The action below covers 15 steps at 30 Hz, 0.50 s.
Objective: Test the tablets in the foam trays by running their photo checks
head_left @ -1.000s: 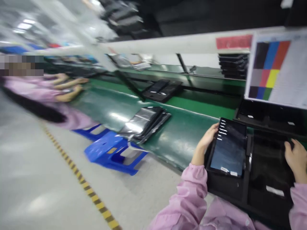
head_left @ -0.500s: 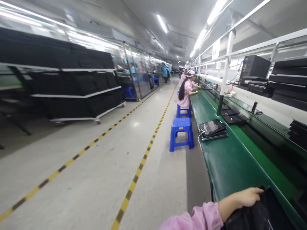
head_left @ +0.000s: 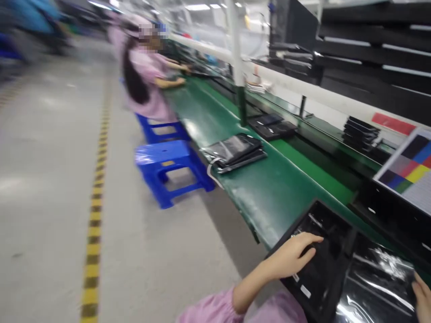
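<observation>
Head view shows the left hand [head_left: 291, 258] lying flat, fingers spread, on a black tray [head_left: 319, 255] at the near right end of the green conveyor belt [head_left: 269, 188]. Only the edge of the right hand [head_left: 422, 298] shows at the far right corner, touching a shiny plastic bag [head_left: 377, 287] beside the tray; its grip cannot be told. Farther left lie bagged tablets [head_left: 234, 150], a blue stool [head_left: 168, 170] and a seated co-worker [head_left: 148, 72].
</observation>
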Each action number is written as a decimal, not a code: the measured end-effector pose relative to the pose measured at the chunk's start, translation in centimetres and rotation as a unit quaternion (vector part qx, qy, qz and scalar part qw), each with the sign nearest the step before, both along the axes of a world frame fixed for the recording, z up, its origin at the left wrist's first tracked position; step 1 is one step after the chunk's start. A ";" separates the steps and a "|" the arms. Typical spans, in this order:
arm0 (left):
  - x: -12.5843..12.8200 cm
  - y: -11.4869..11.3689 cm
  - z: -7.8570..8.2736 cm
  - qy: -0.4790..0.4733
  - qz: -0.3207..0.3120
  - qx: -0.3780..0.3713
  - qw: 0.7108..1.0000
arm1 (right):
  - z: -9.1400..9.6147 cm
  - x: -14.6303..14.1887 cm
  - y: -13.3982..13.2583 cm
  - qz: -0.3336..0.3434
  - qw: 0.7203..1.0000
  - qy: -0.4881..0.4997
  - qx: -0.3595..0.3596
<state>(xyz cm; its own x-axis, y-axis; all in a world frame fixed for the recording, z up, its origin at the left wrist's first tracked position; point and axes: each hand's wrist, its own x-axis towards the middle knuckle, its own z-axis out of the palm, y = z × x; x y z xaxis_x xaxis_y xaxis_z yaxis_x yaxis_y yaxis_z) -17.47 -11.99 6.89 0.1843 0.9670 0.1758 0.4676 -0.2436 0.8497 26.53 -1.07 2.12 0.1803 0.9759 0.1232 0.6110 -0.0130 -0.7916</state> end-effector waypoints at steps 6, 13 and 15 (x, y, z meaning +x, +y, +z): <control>6.6 -3.3 -3.4 0.026 -0.208 0.073 0.975 | 2.2 4.8 -1.3 -0.103 0.993 -0.038 -0.053; 9.4 -4.1 -9.8 0.181 -0.202 0.140 0.952 | 0.8 12.3 5.8 -0.255 0.948 -0.125 -0.145; 9.3 -4.0 -10.4 0.200 -0.173 0.220 0.939 | -0.3 13.6 7.0 -0.279 0.939 -0.126 -0.155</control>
<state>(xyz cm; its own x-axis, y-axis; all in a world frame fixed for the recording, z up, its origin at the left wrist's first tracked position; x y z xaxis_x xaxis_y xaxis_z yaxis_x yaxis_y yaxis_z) -8.22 -15.98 -3.52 0.6112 0.6863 0.3943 0.5557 -0.7268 0.4037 40.10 5.96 1.78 0.6780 0.7338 -0.0433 0.6078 -0.5928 -0.5283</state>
